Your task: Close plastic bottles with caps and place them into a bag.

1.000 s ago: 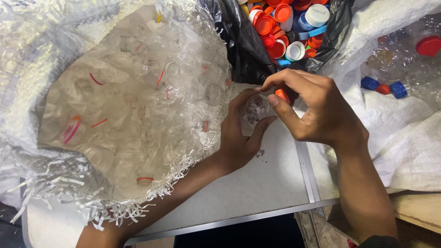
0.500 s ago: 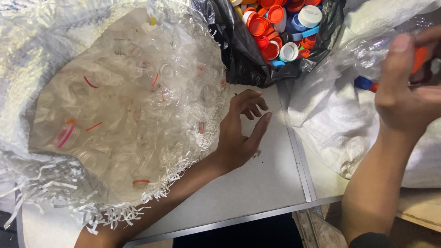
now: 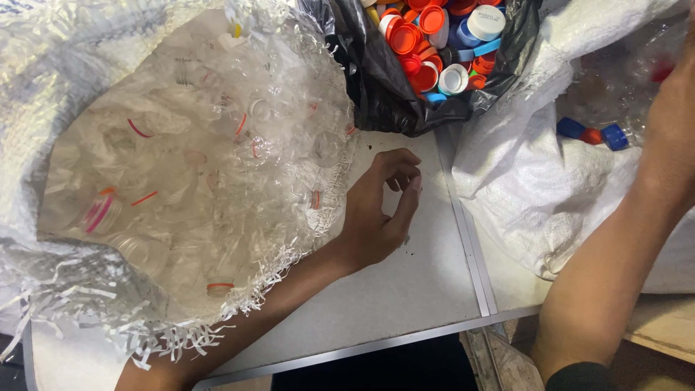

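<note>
Head view looks down on a pale table (image 3: pixel 405 304) crowded with sacks. Left hand (image 3: pixel 380 206) rests near the middle of the table, fingers loosely curled and apart, holding nothing; it lies just beside the frayed rim of a big woven sack (image 3: pixel 87 304) on the left, which is full of clear crushed bottles (image 3: pixel 195 166) with a few red and orange neck rings. Right hand (image 3: pixel 673 108) is raised at the far right edge, over the mouth of a white sack (image 3: pixel 550 195) that holds more clear bottles, some with blue and red caps (image 3: pixel 594 135) on them; the hand is cut off by the frame, so I cannot tell whether it grips anything. A black bag (image 3: pixel 376 80) at the far centre is heaped with loose orange, white and blue bottle caps (image 3: pixel 434 36).

As a judgement, the work sits between two items, with the right hand at the supply of capped bottles while the left waits empty. A next move would call for a firm grasp on one slippery, crushed bottle and both hands meeting over the table.
</note>
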